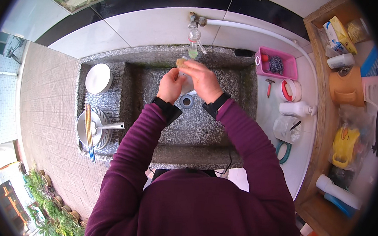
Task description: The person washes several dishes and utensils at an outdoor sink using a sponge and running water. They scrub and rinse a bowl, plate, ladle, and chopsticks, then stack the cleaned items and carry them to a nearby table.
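Observation:
Both hands are over the basin of a speckled stone sink (194, 131), just below a tap (194, 34) with a clear and greenish nozzle. The fingers of my right hand (203, 80) are on a tan sponge (181, 63). Between the hands is a pale white dish (187, 84), largely covered and blurred, so its exact shape cannot be told. My left hand (170, 86) grips this dish from the left, thumb towards the right hand. Below them the round drain (186, 101) shows in the basin floor.
On the left ledge are a white bowl (99, 78) and stacked bowls (105, 135) with a metal spoon (112, 126) and chopsticks (89, 125). Along the right counter stand a pink basket (290, 74), a razor (269, 88) and a white pump bottle (293, 108). Wooden shelving (318, 132) borders the right.

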The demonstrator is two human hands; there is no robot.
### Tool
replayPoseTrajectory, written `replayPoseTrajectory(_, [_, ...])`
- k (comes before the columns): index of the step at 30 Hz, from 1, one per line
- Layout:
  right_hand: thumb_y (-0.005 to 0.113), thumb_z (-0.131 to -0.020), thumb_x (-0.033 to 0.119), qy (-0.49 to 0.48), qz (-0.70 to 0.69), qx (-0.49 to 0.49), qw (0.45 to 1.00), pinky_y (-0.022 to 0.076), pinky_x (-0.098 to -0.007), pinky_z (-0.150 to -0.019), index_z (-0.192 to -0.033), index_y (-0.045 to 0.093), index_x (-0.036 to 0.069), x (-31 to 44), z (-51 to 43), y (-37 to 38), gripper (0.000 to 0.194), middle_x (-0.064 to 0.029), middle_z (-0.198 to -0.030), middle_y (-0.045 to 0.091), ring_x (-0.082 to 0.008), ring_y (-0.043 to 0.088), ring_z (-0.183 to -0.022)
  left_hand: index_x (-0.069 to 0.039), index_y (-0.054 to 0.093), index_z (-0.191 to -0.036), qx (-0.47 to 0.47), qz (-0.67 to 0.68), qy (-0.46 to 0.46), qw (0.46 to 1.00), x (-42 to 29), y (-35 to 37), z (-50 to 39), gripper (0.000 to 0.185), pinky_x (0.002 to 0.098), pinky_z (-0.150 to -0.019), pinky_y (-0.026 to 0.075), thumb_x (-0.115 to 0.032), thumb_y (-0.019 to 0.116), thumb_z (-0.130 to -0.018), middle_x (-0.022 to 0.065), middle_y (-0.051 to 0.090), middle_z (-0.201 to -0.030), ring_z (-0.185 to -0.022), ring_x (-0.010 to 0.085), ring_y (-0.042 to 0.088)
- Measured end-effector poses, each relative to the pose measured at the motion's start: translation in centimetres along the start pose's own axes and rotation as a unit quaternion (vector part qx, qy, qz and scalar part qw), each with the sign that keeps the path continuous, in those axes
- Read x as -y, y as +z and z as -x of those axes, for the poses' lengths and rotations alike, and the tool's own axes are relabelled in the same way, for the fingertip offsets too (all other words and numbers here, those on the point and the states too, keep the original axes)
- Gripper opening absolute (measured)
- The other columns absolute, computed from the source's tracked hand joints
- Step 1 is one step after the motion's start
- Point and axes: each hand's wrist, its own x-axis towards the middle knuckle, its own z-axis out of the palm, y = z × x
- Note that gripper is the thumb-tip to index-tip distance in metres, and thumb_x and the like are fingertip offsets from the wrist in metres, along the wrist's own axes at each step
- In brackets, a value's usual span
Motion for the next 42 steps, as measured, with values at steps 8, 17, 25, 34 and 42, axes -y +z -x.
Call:
replayPoseTrajectory(8, [0.049,-0.092,0.004,0.251,-0.247,0.115,0.929,0.0479,-0.0315,-0.094,-0.117,0.066,0.002,-7.0,-1.4,-2.1,0.03,-0.0113,-0.117,0.067,-0.021,0.063,-0.108,0.003,0.057,-0.116,0.045,0.104,-0.043,0.993,-1.7,-2.2,1.7,0.023,0.0256,-0.083,0.047,-0.01,0.054,-0.097,0.0045,0.065,-0.101,-0.09,0.0111,0.06])
replayPoseTrajectory(17, [0.048,-0.099,0.006,0.422,-0.551,-0.047,0.719,0.0495,-0.0312,-0.095,-0.132,0.053,-0.002,-5.3,2.5,-0.9,0.034,-0.0105,-0.126,0.06,-0.019,0.06,-0.111,0.003,0.056,-0.116,-0.052,0.311,-0.034,0.949,-1.1,-1.4,0.8,0.021,0.0308,-0.092,0.046,-0.009,0.051,-0.099,0.0076,0.064,-0.107,-0.098,0.0154,0.06])
replayPoseTrajectory(25, [0.056,-0.092,0.001,0.243,-0.184,-0.097,0.947,0.0447,-0.0295,-0.098,-0.117,0.065,0.001,0.7,6.3,1.5,0.026,-0.0118,-0.125,0.061,-0.0208,0.058,-0.116,0.003,0.055,-0.111,-0.177,0.339,-0.012,0.924,0.1,0.9,0.2,0.016,0.0317,-0.086,0.049,-0.007,0.051,-0.098,0.0083,0.063,-0.103,-0.093,0.0174,0.062])
replayPoseTrajectory(34, [0.065,-0.083,0.007,0.054,0.097,-0.028,0.993,0.0453,-0.0419,-0.095,-0.116,0.062,0.002,1.8,-0.5,-0.3,0.033,-0.0143,-0.122,0.059,-0.0347,0.056,-0.111,0.004,0.056,-0.115,-0.111,0.072,0.032,0.991,0.4,2.3,1.9,0.022,0.0262,-0.079,0.05,-0.004,0.053,-0.095,0.0074,0.066,-0.102,-0.088,0.0108,0.061])
replayPoseTrajectory(42, [0.072,-0.079,0.016,0.085,0.095,0.009,0.992,0.0501,-0.0396,-0.088,-0.104,0.065,-0.001,0.3,-2.0,-0.4,0.031,-0.0154,-0.117,0.062,-0.0346,0.061,-0.103,0.003,0.056,-0.115,-0.079,-0.058,0.056,0.994,1.4,1.5,0.8,0.021,0.0256,-0.081,0.048,-0.004,0.052,-0.096,0.0059,0.066,-0.1,-0.09,0.0101,0.061])
